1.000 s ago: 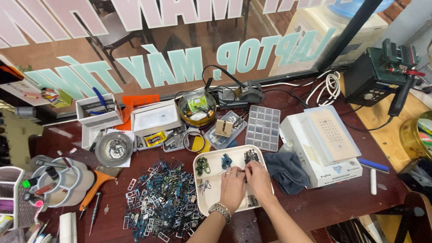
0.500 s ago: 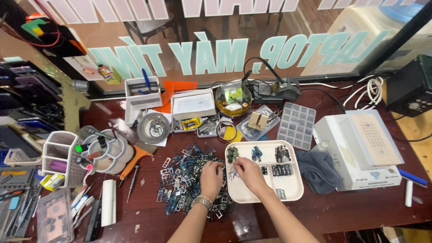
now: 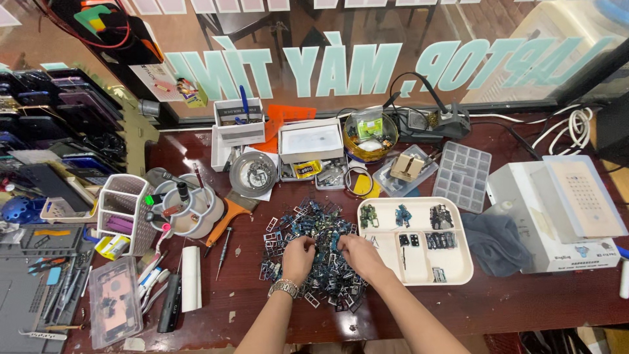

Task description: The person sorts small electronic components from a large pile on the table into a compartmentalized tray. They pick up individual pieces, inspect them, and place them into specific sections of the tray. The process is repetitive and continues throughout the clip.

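- The left hand [image 3: 298, 257], a metal watch at its wrist, rests palm down on the pile of small metal frames [image 3: 313, 252], fingers curled into the parts.
- The right hand [image 3: 359, 255] lies just beside it on the same pile, fingers bent and pinching among the frames; which piece it grips I cannot tell.
- Both forearms reach up from the lower edge, angled toward each other.
- The pile sits mid-tabletop [image 3: 524, 305], touching the left edge of a cream tray [image 3: 458, 278] of sorted parts.
- A grey cloth [image 3: 501, 242] lies right of the tray.

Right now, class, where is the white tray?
In the head view, the white tray lies right of the hands, between the pile of small parts and the grey cloth.
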